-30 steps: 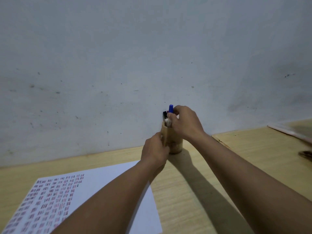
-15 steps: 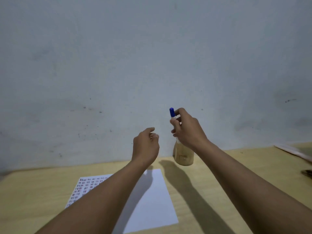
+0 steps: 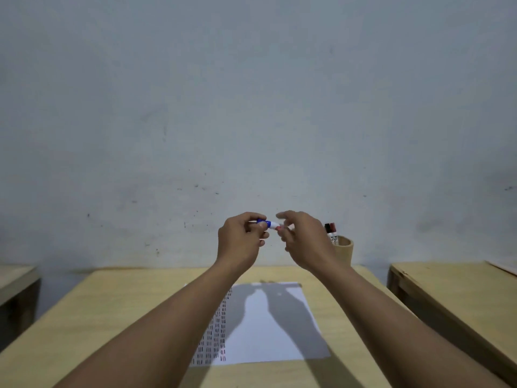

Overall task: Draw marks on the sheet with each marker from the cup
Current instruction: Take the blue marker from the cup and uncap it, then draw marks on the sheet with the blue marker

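Mid-task, not near done. Far left, well apart from both hands: edge of a second table, nothing on it in view. On the worktop (image 3: pixel 117 317) below the raised hands lies the sheet (image 3: pixel 268 326); its left part carries columns of short dark and red tick marks running down to the near edge, partly hidden by the left forearm, while the right part below the right hand is blank apart from the hands' shadows. So plenty of marks are already down and there is room left. Left hand (image 3: pixel 240 242) is up in the air above the sheet's far edge, fingers (image 3: pixel 258 218) curled shut on the blue marker (image 3: pixel 267 224), pinching its blue cap end. Right hand (image 3: pixel 305 242) sits just beside it, fingers half spread around the marker's white barrel end; contact there is blurred, so I cannot tell whether it grips. My read: uncapping is the current step, cap not yet off, no blue stroke drawn with this pick so far. Right of the right hand, partly behind it, the cup (image 3: pixel 344 252) stands at the worktop's far edge with a black-capped and a red-capped marker (image 3: pixel 331 232) upright inside. Left to do: uncap, mark, recap, return, then the others.
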